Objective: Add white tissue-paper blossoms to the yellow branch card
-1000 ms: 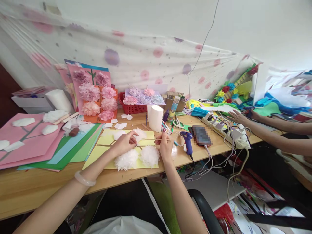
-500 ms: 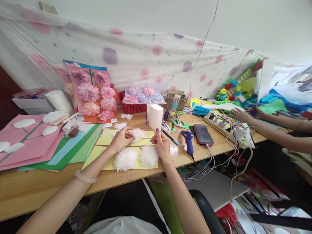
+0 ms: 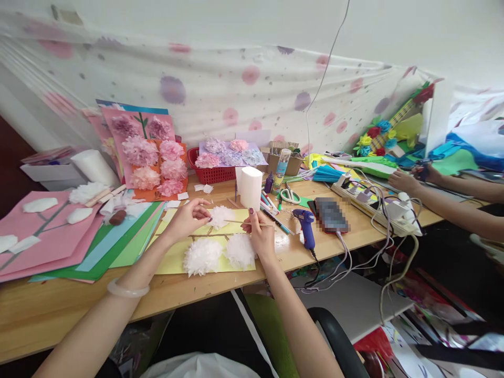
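My right hand (image 3: 261, 233) grips a thin wooden stick (image 3: 232, 222), its tip pointing left at a small fluffy white paper flower (image 3: 221, 217). My left hand (image 3: 191, 216) is at that flower's left side, fingertips pinched together; anything between them is too small to make out. The flower lies on yellow paper (image 3: 167, 266) with brown branch lines. Nearer to me on the sheet are two larger white paper flowers, the left one (image 3: 202, 257) and the right one (image 3: 240, 250).
A white tissue roll (image 3: 251, 189) stands behind my right hand. To the right are a blue glue gun (image 3: 305, 230), a phone (image 3: 331, 215) and a corded power strip (image 3: 374, 207). Pink sheets (image 3: 47, 231) lie left. A co-worker's hands (image 3: 405, 181) are at far right.
My left hand has drawn slightly left, away from the small flower. My right hand with the stick has barely moved. The co-worker's hands have shifted right.
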Tool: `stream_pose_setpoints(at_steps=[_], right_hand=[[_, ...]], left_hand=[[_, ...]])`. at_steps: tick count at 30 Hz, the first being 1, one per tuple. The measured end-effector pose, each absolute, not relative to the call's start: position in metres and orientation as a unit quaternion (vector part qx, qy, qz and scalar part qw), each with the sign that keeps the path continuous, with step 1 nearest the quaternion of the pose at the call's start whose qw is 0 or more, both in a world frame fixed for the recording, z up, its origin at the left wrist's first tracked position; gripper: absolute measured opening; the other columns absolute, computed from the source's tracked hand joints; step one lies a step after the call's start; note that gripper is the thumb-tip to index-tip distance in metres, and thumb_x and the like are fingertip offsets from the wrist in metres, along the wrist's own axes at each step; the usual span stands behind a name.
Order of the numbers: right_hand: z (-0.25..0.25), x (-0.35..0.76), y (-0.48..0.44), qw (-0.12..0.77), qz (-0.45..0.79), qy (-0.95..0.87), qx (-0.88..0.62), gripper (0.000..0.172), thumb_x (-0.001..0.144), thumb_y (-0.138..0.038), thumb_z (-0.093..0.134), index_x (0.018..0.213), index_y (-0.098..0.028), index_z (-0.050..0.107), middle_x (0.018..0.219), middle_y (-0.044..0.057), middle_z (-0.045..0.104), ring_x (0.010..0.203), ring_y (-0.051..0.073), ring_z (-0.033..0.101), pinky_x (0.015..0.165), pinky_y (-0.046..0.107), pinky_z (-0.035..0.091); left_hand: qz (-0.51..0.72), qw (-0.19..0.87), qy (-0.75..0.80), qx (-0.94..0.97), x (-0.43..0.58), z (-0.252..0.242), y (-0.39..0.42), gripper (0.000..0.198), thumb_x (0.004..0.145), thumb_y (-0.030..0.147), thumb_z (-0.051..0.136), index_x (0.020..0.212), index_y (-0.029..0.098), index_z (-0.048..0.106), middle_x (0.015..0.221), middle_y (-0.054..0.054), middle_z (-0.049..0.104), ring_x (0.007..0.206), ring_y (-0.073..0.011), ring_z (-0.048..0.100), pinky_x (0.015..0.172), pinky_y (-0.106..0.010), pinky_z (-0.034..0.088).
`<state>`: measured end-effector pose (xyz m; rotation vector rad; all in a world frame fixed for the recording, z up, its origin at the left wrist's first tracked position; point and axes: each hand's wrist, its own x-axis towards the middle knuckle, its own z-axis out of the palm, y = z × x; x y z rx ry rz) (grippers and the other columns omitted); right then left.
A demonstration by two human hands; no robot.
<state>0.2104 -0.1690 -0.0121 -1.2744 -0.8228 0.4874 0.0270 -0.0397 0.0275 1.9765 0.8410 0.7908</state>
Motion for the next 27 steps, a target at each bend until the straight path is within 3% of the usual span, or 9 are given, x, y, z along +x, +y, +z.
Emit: stream_pose_setpoints(at_steps=[3,9,14,17,20,25,27], right_hand=[[-0.01,0.21,-0.175,0.722,0.197,-0.336,-0.572,0.054,0.089,-0.067,0.048,0.064,-0.02,0.057,0.056,0.001,0.061,0.053,0.015,0.058,0.055,0.027,0.045],[-0.004,0.211,-0.191,0.764,0.052,-0.262,-0.587,0.054,0.094,-0.064,0.041,0.062,-0.022,0.052,0.051,-0.005,0.042,0.049,0.012,0.042,0.052,0.027,0.036],[-0.013,0.213,-0.219,0.713,-0.007,-0.308,-0.63,0.046,0.094,-0.059,0.048,0.071,-0.021,0.06,0.065,0.0,0.058,0.064,0.017,0.055,0.065,0.03,0.044],[-0.025,0.214,-0.239,0.672,0.019,-0.331,-0.662,0.042,0.095,-0.057,0.047,0.089,-0.02,0.067,0.087,0.006,0.07,0.078,0.021,0.063,0.074,0.034,0.048],[-0.033,0.215,-0.257,0.665,0.002,-0.328,-0.67,0.042,0.096,-0.056,0.046,0.096,-0.021,0.067,0.102,0.01,0.073,0.087,0.023,0.067,0.08,0.038,0.05],[-0.028,0.215,-0.282,0.648,-0.023,-0.333,-0.684,0.069,0.096,-0.069,0.024,0.087,-0.02,0.071,0.091,0.012,0.074,0.08,0.025,0.069,0.075,0.04,0.052],[-0.02,0.215,-0.289,0.663,-0.052,-0.321,-0.674,0.065,0.096,-0.067,0.028,0.084,-0.02,0.071,0.088,0.012,0.073,0.082,0.026,0.069,0.074,0.04,0.052]], left_hand=[[0.314,0.435,0.338,0.773,0.027,0.029,-0.034,0.044,0.061,0.038,0.077,0.097,0.021,0.058,0.077,-0.001,0.072,0.075,-0.0215,0.072,0.074,-0.038,0.058],[0.28,0.476,0.335,0.763,0.007,0.035,-0.027,0.044,0.055,0.04,0.082,0.09,0.021,0.063,0.073,-0.001,0.072,0.072,-0.0212,0.072,0.07,-0.036,0.059],[0.23,0.504,0.334,0.762,-0.011,0.03,-0.022,0.041,0.052,0.042,0.084,0.083,0.021,0.067,0.072,-0.003,0.074,0.071,-0.0226,0.072,0.068,-0.036,0.06],[0.207,0.53,0.317,0.759,-0.01,0.022,-0.022,0.036,0.053,0.04,0.084,0.079,0.021,0.068,0.072,-0.004,0.074,0.07,-0.0232,0.072,0.069,-0.038,0.06],[0.185,0.575,0.294,0.741,-0.004,0.013,-0.027,0.032,0.055,0.038,0.084,0.078,0.022,0.068,0.072,-0.004,0.074,0.069,-0.0227,0.071,0.068,-0.037,0.059],[0.204,0.62,0.273,0.707,-0.004,0.005,-0.036,0.026,0.059,0.036,0.084,0.075,0.023,0.068,0.077,-0.004,0.073,0.073,-0.021,0.069,0.071,-0.036,0.058],[0.224,0.62,0.273,0.701,-0.009,0.003,-0.036,0.024,0.062,0.036,0.083,0.075,0.023,0.068,0.078,-0.004,0.072,0.074,-0.0205,0.068,0.071,-0.035,0.057]])
